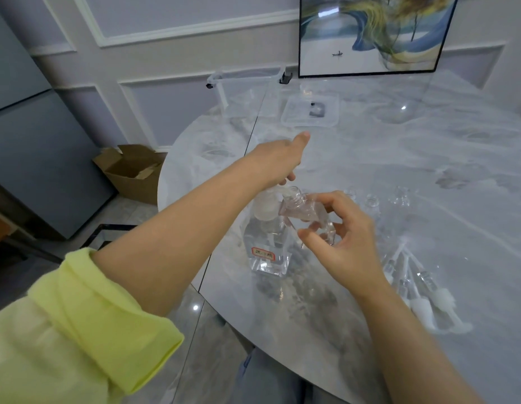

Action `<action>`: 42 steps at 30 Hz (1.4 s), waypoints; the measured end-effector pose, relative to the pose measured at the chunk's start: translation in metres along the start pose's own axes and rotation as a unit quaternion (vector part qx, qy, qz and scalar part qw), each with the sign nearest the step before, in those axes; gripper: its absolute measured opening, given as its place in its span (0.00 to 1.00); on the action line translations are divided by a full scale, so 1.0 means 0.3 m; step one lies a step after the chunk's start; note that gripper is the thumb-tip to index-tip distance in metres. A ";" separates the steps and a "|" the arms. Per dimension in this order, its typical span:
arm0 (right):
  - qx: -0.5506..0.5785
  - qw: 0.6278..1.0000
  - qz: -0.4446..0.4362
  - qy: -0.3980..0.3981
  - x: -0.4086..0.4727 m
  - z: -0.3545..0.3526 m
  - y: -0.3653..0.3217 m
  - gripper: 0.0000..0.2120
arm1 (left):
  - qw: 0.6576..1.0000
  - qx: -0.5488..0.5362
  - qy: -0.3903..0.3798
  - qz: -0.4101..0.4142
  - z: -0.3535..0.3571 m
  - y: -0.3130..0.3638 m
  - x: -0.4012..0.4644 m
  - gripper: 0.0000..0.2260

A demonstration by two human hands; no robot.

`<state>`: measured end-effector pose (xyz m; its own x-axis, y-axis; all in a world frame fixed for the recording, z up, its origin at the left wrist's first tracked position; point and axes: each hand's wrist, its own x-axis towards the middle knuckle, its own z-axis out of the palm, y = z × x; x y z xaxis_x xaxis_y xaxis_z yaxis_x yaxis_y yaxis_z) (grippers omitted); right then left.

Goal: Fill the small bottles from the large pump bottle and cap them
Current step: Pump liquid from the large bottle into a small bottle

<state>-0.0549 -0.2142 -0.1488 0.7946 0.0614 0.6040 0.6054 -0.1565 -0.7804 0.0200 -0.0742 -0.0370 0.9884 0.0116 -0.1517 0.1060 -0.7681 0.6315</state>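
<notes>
Left hand (278,158) on top of the large pump bottle (266,243), palm down over the white pump head (265,204), thumb sticking out and up, fingers curled down over the pump top, gripping or pressing it; exact finger lay partly hidden. Pump bottle upright near the left edge of the marble table (428,176), clear liquid inside, small red-bordered label low on its front. Right hand (340,237) pinching a small clear bottle (304,208), tilted, open threaded neck held right up at the pump spout (284,190); thumb below, fingers curled over the body. Uncapped. Fill level inside not readable. More small clear bottles (373,201) standing just behind the right hand, uncapped, blurry. Loose spray-pump caps with dip tubes (416,290) lying in a cluster to the right of the right forearm. Farther back: clear plastic bin (247,91) near the table's far edge, flat clear lid (310,110) beside it. Framed picture (373,33) leaning on the wall. Cardboard box (131,170) on the floor, left of the table. Yellow-green sleeve (87,322) rolled up on the left arm.
</notes>
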 end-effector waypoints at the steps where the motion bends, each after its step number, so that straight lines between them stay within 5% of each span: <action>1: 0.000 1.000 -0.001 0.000 -0.001 0.001 0.004 0.17 | 1.000 -0.004 0.007 0.005 0.000 -0.003 0.002 0.28; 42: 0.009 0.999 0.031 0.006 0.001 0.001 0.003 0.16 | 1.000 -0.001 -0.015 -0.005 -0.010 -0.006 0.005 0.30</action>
<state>-0.0543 -0.2140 -0.1493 0.8305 0.0409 0.5555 0.5551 -0.1416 -0.8196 0.0216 -0.0708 -0.0361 0.9835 -0.0006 -0.1807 0.1155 -0.7671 0.6310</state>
